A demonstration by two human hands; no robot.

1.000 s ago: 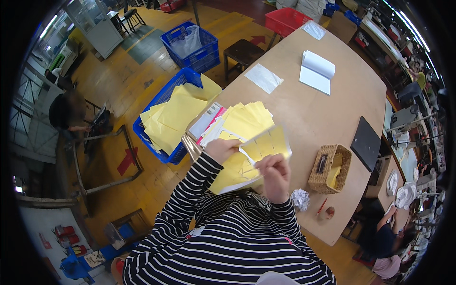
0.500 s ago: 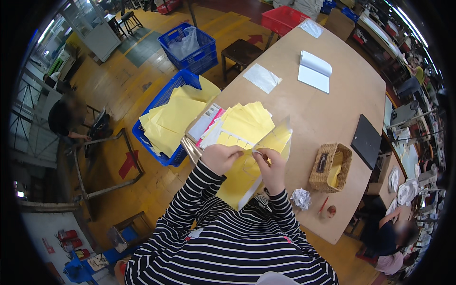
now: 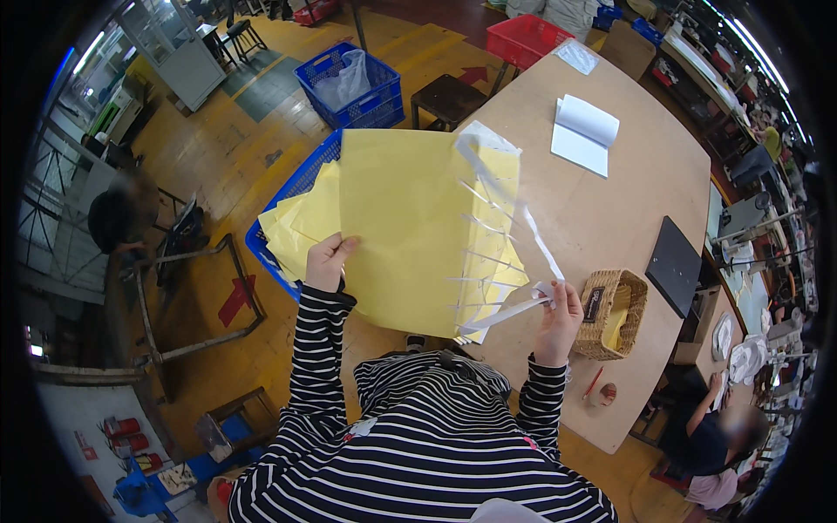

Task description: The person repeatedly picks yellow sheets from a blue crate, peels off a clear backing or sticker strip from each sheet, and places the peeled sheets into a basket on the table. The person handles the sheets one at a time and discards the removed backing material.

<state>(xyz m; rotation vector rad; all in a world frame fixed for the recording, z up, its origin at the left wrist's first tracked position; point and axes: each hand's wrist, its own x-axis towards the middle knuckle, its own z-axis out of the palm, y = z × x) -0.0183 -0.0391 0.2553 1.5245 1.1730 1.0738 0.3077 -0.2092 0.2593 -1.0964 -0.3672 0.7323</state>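
My left hand (image 3: 328, 263) pinches the left edge of a large yellow sheet (image 3: 401, 218), held up over the table's near left side. Thin white slits or threads run across the sheet's right part. My right hand (image 3: 558, 327) is closed on a narrow white strip (image 3: 542, 240), which loops from the fingers up toward the sheet's top right and down to its lower right corner. Whether the strip is still stuck at both ends I cannot tell. More yellow sheets (image 3: 296, 213) lie in a blue basket (image 3: 259, 248), partly hidden behind the raised one.
On the table (image 3: 645, 157) are an open notebook (image 3: 584, 131), a black flat panel (image 3: 673, 266), a woven basket (image 3: 603, 336) with yellow pieces, a red pen (image 3: 594, 382) and a small round container (image 3: 608, 394). Another blue crate (image 3: 366, 105) and a stool (image 3: 443, 96) stand beyond.
The yellow sheet has been spread and raised in my left hand, which moved left. My right hand moved right and down, drawing out the white strip. The crumpled white paper is now hidden.
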